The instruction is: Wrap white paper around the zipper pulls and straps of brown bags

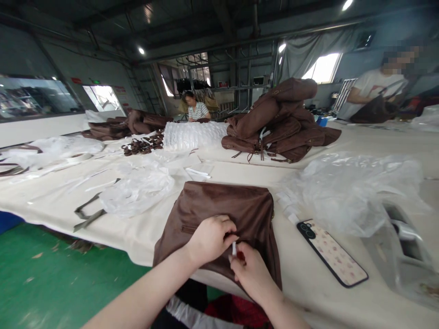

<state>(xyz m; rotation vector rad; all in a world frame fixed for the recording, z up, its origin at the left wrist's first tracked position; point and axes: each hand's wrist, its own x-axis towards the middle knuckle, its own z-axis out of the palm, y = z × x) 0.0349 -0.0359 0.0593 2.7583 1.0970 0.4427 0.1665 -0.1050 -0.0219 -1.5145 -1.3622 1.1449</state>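
A dark brown leather bag (226, 196) lies flat on the table in front of me, with a short zipped or trimmed slot on its left side. Over the bag's middle is my left hand (212, 235), its fingers curled and thumb and fingertips drawn together; what they hold, if anything, is too small to make out. Just to the right and lower, my right hand (252, 272) is closed round a small white strip (234, 248) that sticks up between thumb and forefinger. A bit of dark red shows inside its curled fingers. The two hands nearly touch.
A patterned phone (332, 253) lies right of the bag, beside crumpled clear plastic (363, 192). Brown bags (281, 121) are heaped behind, near a white bubble-wrap roll (195, 135) and dark straps (144, 144). Two people work beyond, one at a distance (199, 111), one at right (373, 87).
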